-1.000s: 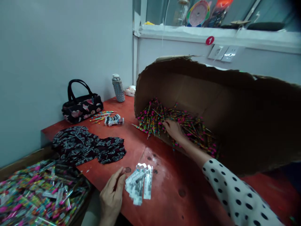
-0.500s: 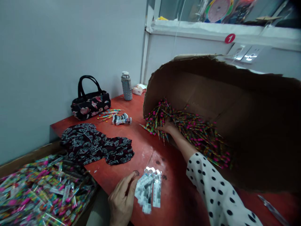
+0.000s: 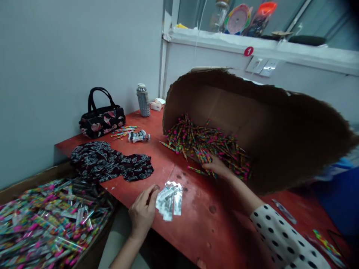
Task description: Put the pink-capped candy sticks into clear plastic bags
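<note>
My right hand [image 3: 217,166] is closed round a bunch of colourful pencils [image 3: 203,157] with pink ends, at the mouth of a large cardboard box [image 3: 238,108] lying on its side. Inside the box many more such pencils are heaped, some spilling over its lip. At the table's near edge, my left hand [image 3: 143,209] rests with fingers loosely bent and the thumb apart from them. Its fingertips are beside a fanned pile of clear plastic sleeves [image 3: 169,200] with silvery-white parts. Nothing shows in that hand.
At lower left a carton holds many sleeved pencils [image 3: 42,224]. A dark patterned cloth [image 3: 109,162], a floral handbag [image 3: 102,121], a bottle [image 3: 143,101] and small packs [image 3: 138,136] lie along the left of the red table [image 3: 193,224]. A blue bin [image 3: 336,198] stands at right.
My right hand has drawn back out of the heap towards me, now with a bunch of pencils in it. The left hand stays by the sleeves. The camera view has shifted.
</note>
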The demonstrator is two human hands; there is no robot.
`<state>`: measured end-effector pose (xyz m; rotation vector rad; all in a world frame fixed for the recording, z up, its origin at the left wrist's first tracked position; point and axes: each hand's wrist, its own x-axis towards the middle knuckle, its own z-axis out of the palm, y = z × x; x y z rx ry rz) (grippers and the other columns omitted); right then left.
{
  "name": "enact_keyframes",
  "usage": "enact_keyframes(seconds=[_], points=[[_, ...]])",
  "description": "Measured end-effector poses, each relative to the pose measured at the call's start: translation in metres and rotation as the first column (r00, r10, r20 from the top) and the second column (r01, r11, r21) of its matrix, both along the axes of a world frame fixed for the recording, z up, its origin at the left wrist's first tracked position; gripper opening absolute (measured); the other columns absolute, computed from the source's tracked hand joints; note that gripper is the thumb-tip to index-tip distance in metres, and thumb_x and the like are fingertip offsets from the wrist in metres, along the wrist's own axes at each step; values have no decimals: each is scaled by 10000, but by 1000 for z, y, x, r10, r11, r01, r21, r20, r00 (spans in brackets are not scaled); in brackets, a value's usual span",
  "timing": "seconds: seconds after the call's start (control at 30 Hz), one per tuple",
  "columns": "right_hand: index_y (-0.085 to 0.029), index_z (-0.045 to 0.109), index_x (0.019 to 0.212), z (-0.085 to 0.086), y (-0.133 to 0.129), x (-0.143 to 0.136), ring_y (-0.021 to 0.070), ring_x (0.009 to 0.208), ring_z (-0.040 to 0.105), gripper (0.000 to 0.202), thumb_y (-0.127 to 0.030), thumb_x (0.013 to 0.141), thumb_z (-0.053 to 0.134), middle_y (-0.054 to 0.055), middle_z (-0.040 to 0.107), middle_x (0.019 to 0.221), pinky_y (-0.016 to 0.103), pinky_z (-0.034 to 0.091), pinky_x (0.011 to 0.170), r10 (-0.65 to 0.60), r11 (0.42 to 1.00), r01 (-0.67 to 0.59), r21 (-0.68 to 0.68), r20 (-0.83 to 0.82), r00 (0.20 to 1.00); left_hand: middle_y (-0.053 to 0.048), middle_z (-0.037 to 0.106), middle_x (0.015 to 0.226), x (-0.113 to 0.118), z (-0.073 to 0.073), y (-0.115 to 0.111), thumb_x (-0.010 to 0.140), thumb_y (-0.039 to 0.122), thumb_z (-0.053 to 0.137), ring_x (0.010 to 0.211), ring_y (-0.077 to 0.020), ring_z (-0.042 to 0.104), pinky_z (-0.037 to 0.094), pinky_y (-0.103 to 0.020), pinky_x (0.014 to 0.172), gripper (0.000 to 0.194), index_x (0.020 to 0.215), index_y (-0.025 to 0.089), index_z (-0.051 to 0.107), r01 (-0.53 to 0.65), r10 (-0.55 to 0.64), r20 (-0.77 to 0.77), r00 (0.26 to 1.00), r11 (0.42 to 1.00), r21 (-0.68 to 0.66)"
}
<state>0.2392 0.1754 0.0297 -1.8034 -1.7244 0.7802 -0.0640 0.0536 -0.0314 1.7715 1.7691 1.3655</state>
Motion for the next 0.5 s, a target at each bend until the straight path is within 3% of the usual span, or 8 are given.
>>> enact_keyframes(seconds=[0.1,0.2,0.33,0.43,0.5], points=[[-153,561,1044,2,-40,9,191,790,596,452,-279,616,632,38,658,899,291,454,690,21,1000,-19,15,-202,979,-59,691,978,1,2,1,811,348,526,894,-202,640,475,-291,785,254,1000,219,637,-8,8,15,1000,1000,-3],[-163,555,971,1,-71,12,160,671,571,415,-274,591,677,17,633,794,279,450,625,-2,999,20,31,-489,872,-72,687,990,-1,3,1,798,362,538,901,-215,636,471,-312,797,270,999,213,638,-14,14,57,998,1000,-8],[-167,555,896,-1,-99,9,122,560,511,378,-261,565,712,-22,572,675,254,420,539,-34,999,27,-20,-608,793,-78,683,979,5,18,-5,787,344,553,907,-214,629,464,-336,834,290,1026,196,627,13,-17,132,991,999,33],[-169,559,940,-1,-112,3,114,572,501,422,-231,553,715,-38,559,681,239,408,540,-17,999,-13,-42,-629,777,-80,653,1051,33,38,-11,763,311,594,983,-211,596,422,-347,915,313,1058,210,618,168,-176,229,958,984,52],[-171,556,987,-2,-119,-3,114,587,508,455,-218,561,710,-40,563,697,236,412,555,-12,998,-33,-58,-641,768,-94,604,1147,66,47,-10,731,315,637,1062,-221,555,404,-348,945,432,1146,217,569,328,-301,391,870,945,-3]])
